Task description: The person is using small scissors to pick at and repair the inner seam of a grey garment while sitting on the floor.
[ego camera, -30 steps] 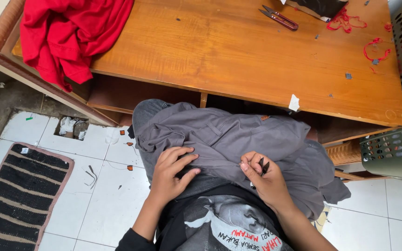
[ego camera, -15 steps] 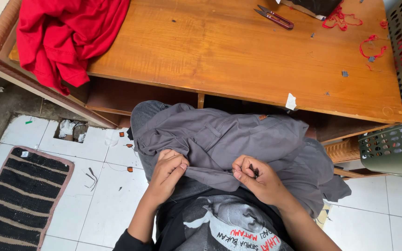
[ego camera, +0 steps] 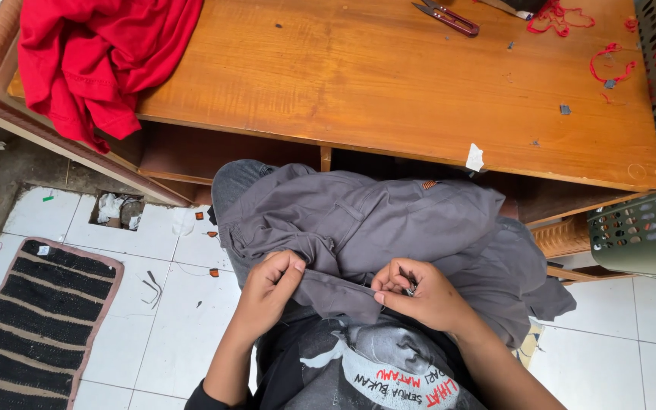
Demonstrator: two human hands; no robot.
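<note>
A grey garment [ego camera: 373, 228] lies bunched over my lap, below the wooden table's front edge. My left hand [ego camera: 267, 288] pinches the garment's near hem at the left. My right hand [ego camera: 415, 296] grips the same hem further right and also holds a small dark tool between its fingers. The hem runs taut between the two hands.
A wooden table [ego camera: 389, 83] spans the top, with a red cloth [ego camera: 93, 53] draped over its left end, red-handled snips [ego camera: 449, 19] and red thread scraps [ego camera: 609, 64] at the far right. A green perforated basket [ego camera: 647, 228] stands at right. A striped mat [ego camera: 32, 319] lies on the white tiled floor.
Both hands have taken up the grey garment's hem, and now pull it straight between them. The left hand closed from spread fingers into a pinch.
</note>
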